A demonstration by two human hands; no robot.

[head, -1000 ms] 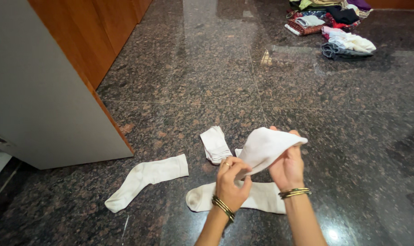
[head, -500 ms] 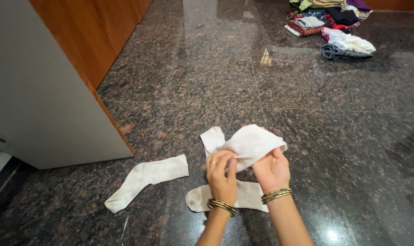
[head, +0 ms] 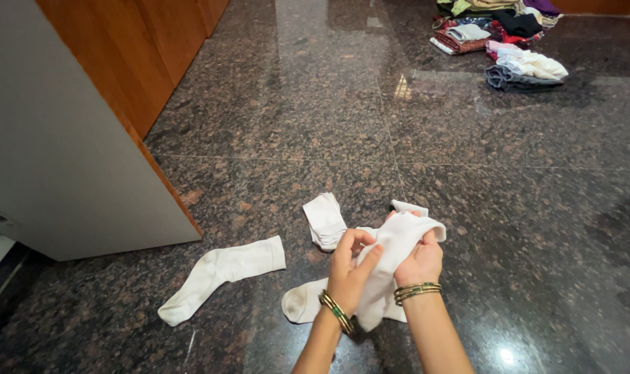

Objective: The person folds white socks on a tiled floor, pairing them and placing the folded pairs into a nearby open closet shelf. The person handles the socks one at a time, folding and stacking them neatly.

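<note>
- Held item: white sock (head: 398, 242), soft knit cloth, bunched and folded over itself, raised just above the floor (head: 294, 125) near the bottom centre of the view.
- Left hand (head: 350, 266): fingers (head: 360, 242) curled narrow, pinching a fold of the sock from the left. Gold and green bangles (head: 337, 312) on the wrist.
- Right hand (head: 420, 262): fingers wrapped into the cloth from below and behind, closed on it; fingertips mostly hidden by the fabric. Gold bangles on this wrist too.
- Floor: polished dark granite, speckled brown and black, glossy with light reflections, thin tile joints visible.
- Loose on the floor: a long flat white sock (head: 221, 273) lying to the left, well apart from the hands; a short folded white sock (head: 325, 220) just beyond the left hand; another white sock (head: 304, 301) partly under the forearms, toe end pointing left.
- Left side: grey flat panel (head: 65, 159) with an orange-brown wooden cabinet (head: 169, 41) behind it.
- Far right corner: heap of mixed coloured clothes (head: 509, 41), rumpled, well apart.
</note>
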